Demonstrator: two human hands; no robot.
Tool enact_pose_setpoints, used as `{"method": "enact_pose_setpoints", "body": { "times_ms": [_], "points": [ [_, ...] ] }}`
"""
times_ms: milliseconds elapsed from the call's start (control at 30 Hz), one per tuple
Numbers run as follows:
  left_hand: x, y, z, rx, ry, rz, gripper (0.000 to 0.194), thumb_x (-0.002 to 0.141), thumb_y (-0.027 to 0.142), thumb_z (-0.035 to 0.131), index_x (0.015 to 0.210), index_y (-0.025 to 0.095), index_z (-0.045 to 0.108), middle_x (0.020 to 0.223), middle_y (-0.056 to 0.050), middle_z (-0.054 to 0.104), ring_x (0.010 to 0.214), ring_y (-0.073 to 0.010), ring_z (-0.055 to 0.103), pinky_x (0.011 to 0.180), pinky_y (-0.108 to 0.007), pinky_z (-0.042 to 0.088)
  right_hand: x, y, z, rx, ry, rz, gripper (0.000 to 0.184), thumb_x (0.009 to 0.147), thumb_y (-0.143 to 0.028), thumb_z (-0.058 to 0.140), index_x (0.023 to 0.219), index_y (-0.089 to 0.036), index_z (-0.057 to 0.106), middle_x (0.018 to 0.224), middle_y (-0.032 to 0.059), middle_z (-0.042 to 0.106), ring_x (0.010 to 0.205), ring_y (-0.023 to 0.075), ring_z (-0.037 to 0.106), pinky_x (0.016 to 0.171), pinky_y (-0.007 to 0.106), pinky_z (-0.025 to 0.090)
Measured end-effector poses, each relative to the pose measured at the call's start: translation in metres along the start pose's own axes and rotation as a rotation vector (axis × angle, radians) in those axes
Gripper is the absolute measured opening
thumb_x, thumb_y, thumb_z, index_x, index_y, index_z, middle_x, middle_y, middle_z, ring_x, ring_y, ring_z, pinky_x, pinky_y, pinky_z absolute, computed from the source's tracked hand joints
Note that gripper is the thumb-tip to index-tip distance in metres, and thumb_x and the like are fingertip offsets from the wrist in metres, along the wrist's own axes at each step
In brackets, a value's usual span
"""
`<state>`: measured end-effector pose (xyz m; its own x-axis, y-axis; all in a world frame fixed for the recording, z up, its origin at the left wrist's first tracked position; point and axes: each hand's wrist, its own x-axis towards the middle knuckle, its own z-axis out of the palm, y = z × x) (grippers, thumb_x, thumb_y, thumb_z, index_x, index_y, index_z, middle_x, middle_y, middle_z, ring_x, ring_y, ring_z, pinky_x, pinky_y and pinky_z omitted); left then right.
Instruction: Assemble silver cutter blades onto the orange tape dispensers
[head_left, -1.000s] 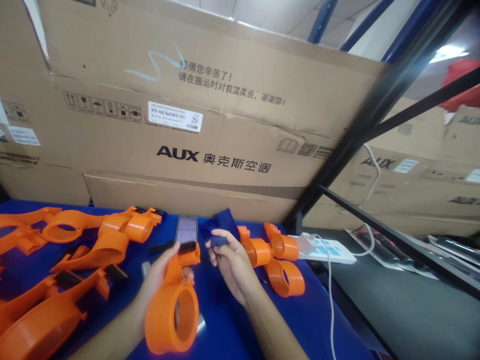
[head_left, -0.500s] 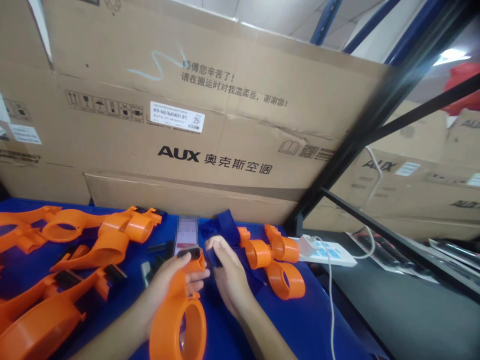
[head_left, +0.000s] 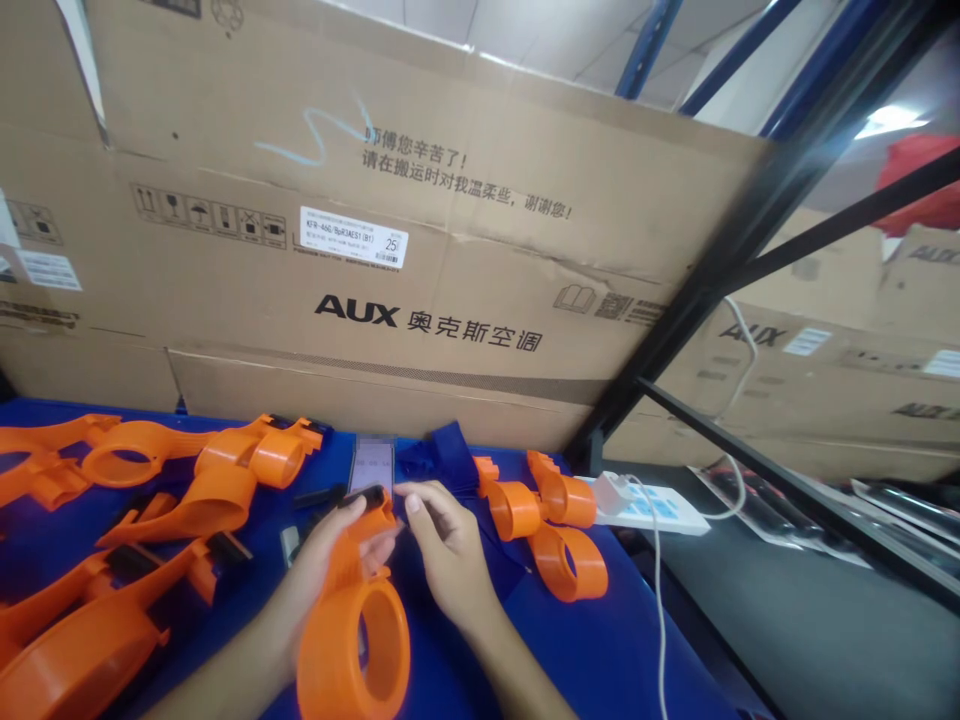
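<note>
Left hand (head_left: pixel 328 548) is closed around an orange holder (head_left: pixel 319 655), its large ring towards the near edge and a black piece (head_left: pixel 365 498) at its far end. Right hand (head_left: pixel 452 550) is just beside that end, fingers bent; cannot tell whether it grips anything. Phone (head_left: pixel 373 464) lies beyond on the blue desk (head_left: pixel 577 655), with more orange parts (head_left: pixel 219 492) left and right

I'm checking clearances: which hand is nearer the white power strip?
Right. The right hand is left of the white power strip; the left hand is farther left, holding an orange part.
</note>
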<state>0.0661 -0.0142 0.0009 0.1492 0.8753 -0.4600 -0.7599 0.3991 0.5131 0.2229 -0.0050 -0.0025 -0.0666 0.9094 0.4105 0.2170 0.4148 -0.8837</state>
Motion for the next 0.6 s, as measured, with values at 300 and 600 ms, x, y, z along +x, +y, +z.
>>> {"method": "enact_pose_setpoints", "body": {
  "times_ms": [300,600],
  "points": [
    [0.007,-0.007,-0.010,0.056,0.002,0.133,0.040,0.084,0.027,0.081,0.122,0.020,0.071,0.121,-0.013,0.079,0.106,-0.0262,0.077,0.085,-0.030,0.065,0.000,-0.002,-0.006,-0.094,-0.096,-0.027,0.030,0.101,-0.032,0.060,0.127,-0.028,0.074,0.131,0.0078,0.073,0.122,0.0272,0.067,0.108,0.046,0.051],
    [0.005,-0.009,-0.010,0.121,-0.077,0.267,0.026,0.086,0.021,0.080,0.110,0.020,0.072,0.122,-0.012,0.078,0.110,-0.0272,0.076,0.096,-0.037,0.063,-0.001,0.003,-0.008,-0.227,0.001,0.014,0.040,0.093,-0.026,0.064,0.132,-0.028,0.070,0.107,0.0070,0.077,0.092,0.0240,0.071,0.089,0.041,0.058]
  ]
}}
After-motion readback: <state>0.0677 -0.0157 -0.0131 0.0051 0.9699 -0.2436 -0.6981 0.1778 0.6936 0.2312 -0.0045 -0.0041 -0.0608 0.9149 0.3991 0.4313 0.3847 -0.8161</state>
